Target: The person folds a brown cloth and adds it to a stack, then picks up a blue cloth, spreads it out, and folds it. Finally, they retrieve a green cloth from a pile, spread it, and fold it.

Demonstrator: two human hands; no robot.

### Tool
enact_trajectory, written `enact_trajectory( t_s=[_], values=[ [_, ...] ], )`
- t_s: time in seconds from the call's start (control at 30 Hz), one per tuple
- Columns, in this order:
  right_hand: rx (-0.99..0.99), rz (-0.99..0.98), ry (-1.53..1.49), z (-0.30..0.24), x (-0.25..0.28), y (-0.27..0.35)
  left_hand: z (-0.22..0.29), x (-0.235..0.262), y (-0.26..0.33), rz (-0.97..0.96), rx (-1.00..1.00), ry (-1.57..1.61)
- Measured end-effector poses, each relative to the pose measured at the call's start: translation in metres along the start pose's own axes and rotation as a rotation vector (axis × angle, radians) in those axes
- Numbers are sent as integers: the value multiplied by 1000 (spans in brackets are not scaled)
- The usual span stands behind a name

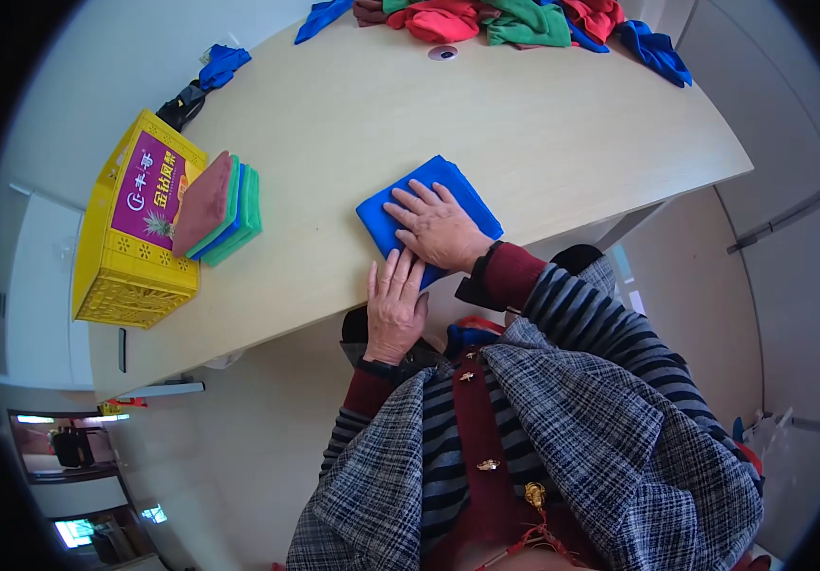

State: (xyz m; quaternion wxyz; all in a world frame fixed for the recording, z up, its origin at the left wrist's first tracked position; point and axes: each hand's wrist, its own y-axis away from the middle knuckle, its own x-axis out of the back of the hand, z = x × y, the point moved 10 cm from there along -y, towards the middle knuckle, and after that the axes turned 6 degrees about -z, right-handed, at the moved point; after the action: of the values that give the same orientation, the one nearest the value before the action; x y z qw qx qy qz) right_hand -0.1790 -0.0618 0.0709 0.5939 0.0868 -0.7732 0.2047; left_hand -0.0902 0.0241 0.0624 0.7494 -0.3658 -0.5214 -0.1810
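A blue folded cloth lies flat near the front edge of the table. My right hand rests palm down across its middle, fingers spread. My left hand is lower, its fingertips on the cloth's near edge and its fingers stretched out. Neither hand grips the cloth; both lie on top of it. To the left stands a stack of folded cloths, brown, blue and green, leaning against a yellow basket.
The yellow basket with a purple label stands on the left of the light wooden table. Loose red, green, blue and brown cloths lie in a heap at the far edge. A blue cloth lies at the far left. A round cable hole is set in the tabletop.
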Motion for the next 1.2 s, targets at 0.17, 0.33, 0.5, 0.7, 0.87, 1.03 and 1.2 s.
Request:
enact_trajectory(
  t_s=[0.17, 0.33, 0.5, 0.7, 0.87, 1.03, 1.2],
  values=[
    [-120, 52, 24, 32, 6, 3, -1, 5, -6, 18, -26, 16],
    [-208, 104, 53, 47, 14, 11, -25, 6, -19, 21, -51, 111],
    [-227, 90, 33, 50, 12, 18, -36, 9, -81, -15, 65, 73],
    [-230, 79, 40, 55, 15, 20, -45, -22, -87, -163, 93, -100],
    [-299, 51, -24, 67, 16, 25, -50, -23, -79, -205, 196, -104],
    [-296, 79, -33, 73, 16, 24, -56, -17, -72, -149, 248, -81],
    [-255, 75, -18, 78, 13, 30, -48, -10, -54, -139, 267, -30]
  ],
)
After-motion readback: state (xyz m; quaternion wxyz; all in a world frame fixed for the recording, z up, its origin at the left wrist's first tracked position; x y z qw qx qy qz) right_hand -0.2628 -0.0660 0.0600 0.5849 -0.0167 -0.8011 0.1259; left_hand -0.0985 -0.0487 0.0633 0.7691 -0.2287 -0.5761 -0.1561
